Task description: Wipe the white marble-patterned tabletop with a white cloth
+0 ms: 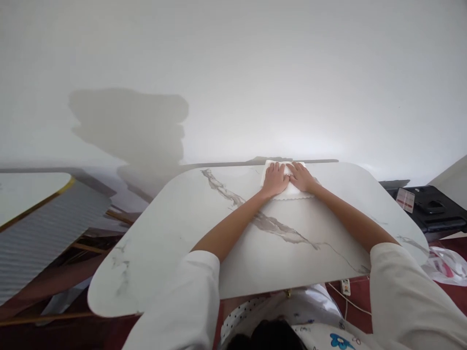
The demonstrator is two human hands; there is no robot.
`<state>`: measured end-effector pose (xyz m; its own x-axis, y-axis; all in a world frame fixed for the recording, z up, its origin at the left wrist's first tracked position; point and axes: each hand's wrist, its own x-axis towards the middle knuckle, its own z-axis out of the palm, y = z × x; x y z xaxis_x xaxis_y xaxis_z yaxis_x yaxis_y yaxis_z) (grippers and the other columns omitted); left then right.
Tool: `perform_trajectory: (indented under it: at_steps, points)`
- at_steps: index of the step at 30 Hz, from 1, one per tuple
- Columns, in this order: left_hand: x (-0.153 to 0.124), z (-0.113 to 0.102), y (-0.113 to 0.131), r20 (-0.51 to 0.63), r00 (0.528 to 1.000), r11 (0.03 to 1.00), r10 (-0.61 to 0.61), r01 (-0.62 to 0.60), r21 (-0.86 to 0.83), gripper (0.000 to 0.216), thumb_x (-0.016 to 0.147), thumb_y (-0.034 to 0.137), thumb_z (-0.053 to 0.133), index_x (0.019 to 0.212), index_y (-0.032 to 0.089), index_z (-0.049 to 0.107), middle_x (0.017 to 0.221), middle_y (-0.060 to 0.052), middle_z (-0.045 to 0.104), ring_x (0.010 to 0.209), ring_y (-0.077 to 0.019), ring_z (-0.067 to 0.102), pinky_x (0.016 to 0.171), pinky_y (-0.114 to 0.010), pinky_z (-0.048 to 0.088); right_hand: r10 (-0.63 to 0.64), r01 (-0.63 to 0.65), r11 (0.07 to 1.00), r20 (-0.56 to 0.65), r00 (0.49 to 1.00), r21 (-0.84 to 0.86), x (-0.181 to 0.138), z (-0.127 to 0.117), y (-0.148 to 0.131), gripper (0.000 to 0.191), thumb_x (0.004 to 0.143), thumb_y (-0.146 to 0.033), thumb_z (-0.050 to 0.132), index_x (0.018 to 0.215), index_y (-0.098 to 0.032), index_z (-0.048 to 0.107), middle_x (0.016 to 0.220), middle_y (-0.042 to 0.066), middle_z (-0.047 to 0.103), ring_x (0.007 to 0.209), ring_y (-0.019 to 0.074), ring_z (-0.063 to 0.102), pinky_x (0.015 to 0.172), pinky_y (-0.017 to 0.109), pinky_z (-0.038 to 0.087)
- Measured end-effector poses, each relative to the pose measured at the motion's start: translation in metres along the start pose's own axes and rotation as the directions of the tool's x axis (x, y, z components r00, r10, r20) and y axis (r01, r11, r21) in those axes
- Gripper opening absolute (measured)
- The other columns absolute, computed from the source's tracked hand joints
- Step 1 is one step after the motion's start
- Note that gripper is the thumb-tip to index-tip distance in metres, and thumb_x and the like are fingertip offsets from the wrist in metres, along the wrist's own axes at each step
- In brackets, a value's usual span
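A white folded cloth (292, 193) lies on the far side of a white marble-patterned table (175, 228) close to the wall. My left hand (275, 179) rests flat on the cloth with its fingers stretched out. My right hand (301, 177) lies beside it, also flat on the cloth, and the two hands touch at the thumbs. Both arms reach straight across the tabletop. Most of the cloth is covered by the hands.
A white wall rises right behind the table. Another tabletop with a gold edge (32, 194) leans at the left. A black device (434, 209) sits at the right, with a plastic bag (447, 265) below it and a white power strip (345, 287) on the red floor.
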<state>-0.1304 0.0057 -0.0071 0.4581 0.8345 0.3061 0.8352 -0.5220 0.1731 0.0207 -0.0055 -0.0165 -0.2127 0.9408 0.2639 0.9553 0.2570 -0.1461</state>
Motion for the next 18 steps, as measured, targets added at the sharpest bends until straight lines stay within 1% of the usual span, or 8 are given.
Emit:
perform_trajectory:
  at_steps: [4, 9, 12, 15, 18]
  points:
    - [0.009, 0.004, -0.004, -0.021, 1.0, 1.0, -0.018, 0.019, 0.018, 0.05, 0.092, 0.028, 0.037, 0.138, 0.009, 0.042, 0.145, -0.017, 0.04, 0.137, -0.0326, 0.032, 0.111, -0.043, 0.027, -0.046, 0.046, 0.999, -0.046, 0.998, -0.005, 0.013, 0.01, 0.009, 0.053, 0.094, -0.032, 0.03, 0.143, -0.015, 0.038, 0.147, 0.015, 0.039, 0.138, 0.0307, 0.032, 0.111, 0.048, 0.029]
    - [0.01, 0.006, 0.001, -0.014, 0.999, 0.999, -0.042, 0.042, 0.029, 0.051, 0.092, 0.027, 0.037, 0.139, 0.007, 0.041, 0.147, -0.018, 0.038, 0.138, -0.0342, 0.03, 0.112, -0.044, 0.026, -0.03, 0.03, 1.0, -0.019, 0.999, -0.009, 0.01, 0.01, 0.014, 0.053, 0.095, -0.035, 0.029, 0.145, -0.016, 0.036, 0.15, 0.013, 0.036, 0.14, 0.0294, 0.029, 0.113, 0.046, 0.028]
    - [0.013, 0.009, 0.012, -0.019, 0.999, 0.999, -0.04, 0.04, 0.009, 0.051, 0.092, 0.027, 0.037, 0.139, 0.007, 0.04, 0.147, -0.019, 0.038, 0.138, -0.0343, 0.029, 0.112, -0.046, 0.026, -0.038, 0.038, 0.999, -0.014, 0.999, -0.009, 0.005, 0.005, 0.024, 0.054, 0.095, -0.036, 0.028, 0.145, -0.014, 0.036, 0.15, 0.014, 0.036, 0.14, 0.0284, 0.03, 0.114, 0.046, 0.026]
    - [0.02, 0.013, 0.03, -0.031, 0.999, 0.999, -0.016, 0.016, -0.028, 0.051, 0.092, 0.027, 0.037, 0.138, 0.005, 0.04, 0.146, -0.02, 0.038, 0.138, -0.0344, 0.029, 0.111, -0.047, 0.025, -0.055, 0.055, 0.998, -0.034, 0.998, -0.002, -0.001, 0.0, 0.045, 0.054, 0.095, -0.036, 0.027, 0.144, -0.014, 0.036, 0.149, 0.015, 0.038, 0.139, 0.0276, 0.03, 0.113, 0.048, 0.026]
    - [0.028, 0.018, 0.05, -0.039, 0.999, 0.999, -0.004, 0.002, -0.05, 0.051, 0.091, 0.026, 0.037, 0.138, 0.006, 0.041, 0.146, -0.02, 0.039, 0.138, -0.0345, 0.029, 0.111, -0.048, 0.026, -0.039, 0.04, 0.999, -0.051, 0.998, 0.02, -0.008, -0.002, 0.067, 0.054, 0.095, -0.037, 0.026, 0.144, -0.014, 0.037, 0.148, 0.016, 0.038, 0.139, 0.028, 0.03, 0.112, 0.051, 0.027]
